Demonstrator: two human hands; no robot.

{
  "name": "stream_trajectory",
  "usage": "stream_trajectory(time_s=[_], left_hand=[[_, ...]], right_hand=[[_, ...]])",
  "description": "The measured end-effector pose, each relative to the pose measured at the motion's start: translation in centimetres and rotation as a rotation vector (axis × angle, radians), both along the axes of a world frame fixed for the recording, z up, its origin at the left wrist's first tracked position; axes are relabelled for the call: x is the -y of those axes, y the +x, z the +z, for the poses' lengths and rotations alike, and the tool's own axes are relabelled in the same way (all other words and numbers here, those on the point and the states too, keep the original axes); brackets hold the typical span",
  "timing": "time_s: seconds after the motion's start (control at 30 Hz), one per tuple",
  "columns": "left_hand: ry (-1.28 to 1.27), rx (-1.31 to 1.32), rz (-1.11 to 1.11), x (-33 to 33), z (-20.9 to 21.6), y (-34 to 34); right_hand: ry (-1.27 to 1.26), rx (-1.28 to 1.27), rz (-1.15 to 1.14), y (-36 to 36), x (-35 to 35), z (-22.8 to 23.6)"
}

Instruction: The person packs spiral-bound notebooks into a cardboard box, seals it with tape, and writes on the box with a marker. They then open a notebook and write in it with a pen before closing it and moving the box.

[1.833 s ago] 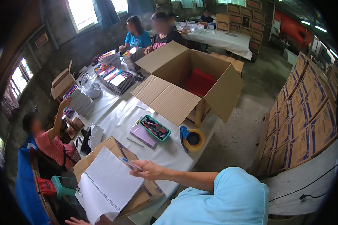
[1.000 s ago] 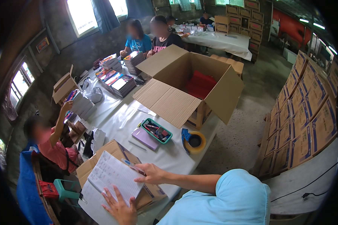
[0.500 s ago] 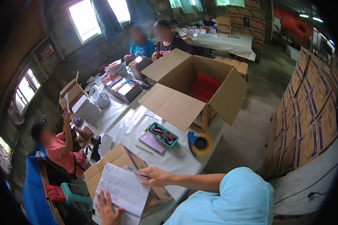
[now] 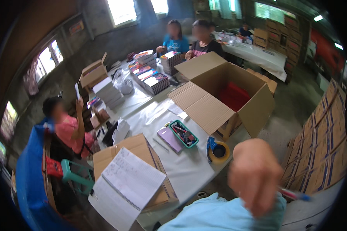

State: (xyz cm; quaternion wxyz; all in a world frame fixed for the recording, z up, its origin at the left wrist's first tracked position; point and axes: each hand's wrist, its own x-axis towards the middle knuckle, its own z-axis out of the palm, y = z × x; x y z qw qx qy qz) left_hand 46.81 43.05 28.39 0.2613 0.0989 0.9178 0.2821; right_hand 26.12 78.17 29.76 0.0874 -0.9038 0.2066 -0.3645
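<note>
My right hand (image 4: pixel 254 173) is raised close in front of me at the lower right, blurred, with its fingers curled. A pen (image 4: pixel 295 194) with a blue end sticks out beside it, held in the fingers. My left hand is out of view. An open spiral notebook (image 4: pixel 137 173) with handwriting on its ruled pages lies tilted on a closed cardboard box (image 4: pixel 164 198) at the table's near side. Neither hand touches the notebook.
On the white-covered table (image 4: pixel 189 169) are a purple notebook (image 4: pixel 167 138), a green basket of pens (image 4: pixel 194 143), a tape dispenser (image 4: pixel 216 151) and book stacks (image 4: pixel 154 82). A large open carton (image 4: pixel 208 111) stands beyond. Co-workers sit along the far and left sides; stacked boxes (image 4: pixel 316 154) line the right.
My left hand has left the notebook and gone out of view. My right hand has lifted off the page toward me and to the right with the pen. The view has shifted left.
</note>
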Motion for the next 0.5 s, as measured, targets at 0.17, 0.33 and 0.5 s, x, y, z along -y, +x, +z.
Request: stream_trajectory(time_s=[0.17, 0.33, 0.5], left_hand=[[-0.005, 0.027, -0.18, -1.8, 1.5, -1.0], [0.006, 0.034, -0.249, -3.1, 2.0, -1.3], [0.031, 0.033, -0.284, -3.7, 2.3, -0.7]], right_hand=[[0.24, -0.475, 0.251, 7.5, -3.1, 5.6], [0.289, -0.38, 0.17, 8.2, -3.3, 4.1], [0.232, -0.316, 0.209, 7.2, -3.5, 3.1]])
